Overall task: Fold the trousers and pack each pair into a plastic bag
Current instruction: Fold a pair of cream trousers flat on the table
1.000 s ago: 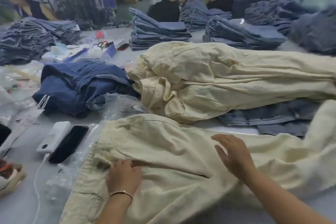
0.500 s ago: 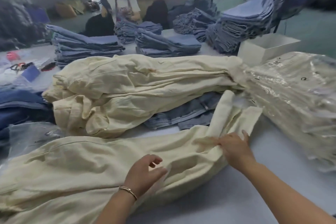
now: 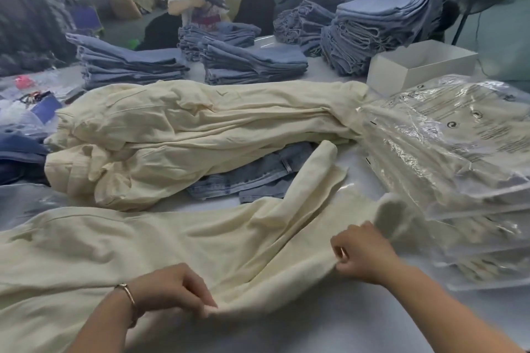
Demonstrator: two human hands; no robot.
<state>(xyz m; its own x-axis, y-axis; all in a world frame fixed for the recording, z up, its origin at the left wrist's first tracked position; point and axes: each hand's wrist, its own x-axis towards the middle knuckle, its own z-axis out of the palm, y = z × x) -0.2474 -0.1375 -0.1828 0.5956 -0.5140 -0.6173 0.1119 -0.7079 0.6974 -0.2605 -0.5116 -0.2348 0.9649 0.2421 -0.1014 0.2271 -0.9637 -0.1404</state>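
1. While spread lengthwise across the near side of the pale grey bench point(image 3: 329, 324), cream cotton trousers point(image 3: 172, 243) lying flat and wrinkled, legs reaching toward the right, one leg end angled up toward the middle of the bench.
2. Left hand point(image 3: 172, 292), thin bracelet at the wrist, fingers curled, pinching the near edge of the cream cotton trousers between thumb and fingertips.
3. Right hand point(image 3: 362, 253), fingers curled, gripping a bunched fold of the same trousers farther along the leg, near the hem.
4. Just behind, a heap of more cream trousers point(image 3: 200, 135), unfolded and piled loosely, stretching nearly the full width of the bench.
5. Beneath that heap and partly showing between it and the held pair, blue denim jeans point(image 3: 252, 178), crumpled.
6. At the right, a stack of clear plastic bags point(image 3: 459, 152) already holding folded cream garments, printed with black text and small round symbols, the lowest bags close beside the right hand.
7. Behind the stack, an open white cardboard box point(image 3: 415, 63).
8. Across the far side, several neat stacks of folded light blue jeans point(image 3: 252, 63), the tallest at the far right.
9. At the left edge, darker blue denim point(image 3: 20, 152) and clear plastic sheeting, with small red and blue items farther back, too blurred to identify.
10. Beyond the bench, another person point(image 3: 200, 0) standing, holding a dark garment.
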